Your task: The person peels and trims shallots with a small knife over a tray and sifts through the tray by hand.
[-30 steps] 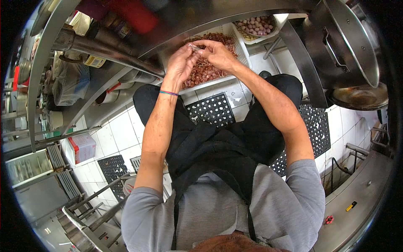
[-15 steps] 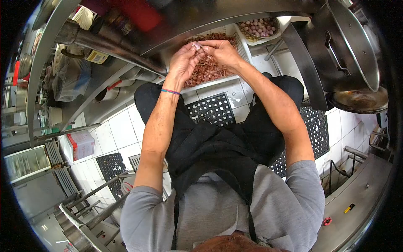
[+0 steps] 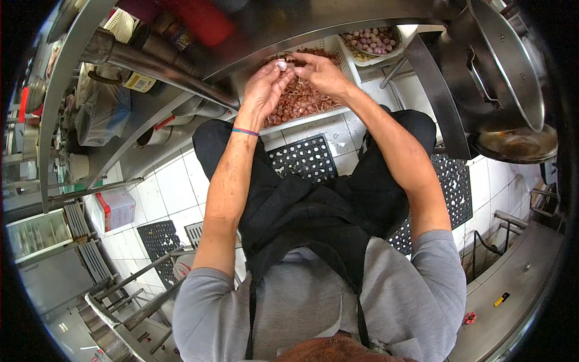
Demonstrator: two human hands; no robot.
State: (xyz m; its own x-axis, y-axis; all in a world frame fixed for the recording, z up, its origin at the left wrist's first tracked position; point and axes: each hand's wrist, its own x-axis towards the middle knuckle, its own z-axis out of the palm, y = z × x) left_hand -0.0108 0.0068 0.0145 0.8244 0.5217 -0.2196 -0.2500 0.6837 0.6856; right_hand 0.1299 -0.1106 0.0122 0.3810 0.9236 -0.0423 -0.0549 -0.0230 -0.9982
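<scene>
Held up between the fingertips of my left hand (image 3: 265, 84) is a small pale purple-white shallot (image 3: 281, 65). My right hand (image 3: 322, 75) is close beside it, thumb and forefinger bent towards the shallot; whatever lies between those fingers is too small to make out. Beneath both hands stands a white plastic crate (image 3: 351, 71) with reddish-brown papery skins (image 3: 298, 104) heaped inside. To the right of the crate, a bowl of whole shallots (image 3: 374, 41) sits in a white container (image 3: 405, 33).
A steel counter edge (image 3: 338, 33) runs just beyond the hands. On the right stands a large steel pot (image 3: 491, 66) with a handle, above a round pan (image 3: 518, 143). Black perforated mats (image 3: 304, 158) lie on white floor tiles. Shelving (image 3: 136, 123) with kitchenware fills the left.
My right hand's fingers have moved slightly apart from the shallot. The shallot in my left hand now shows a whiter surface. My arms are almost unmoved.
</scene>
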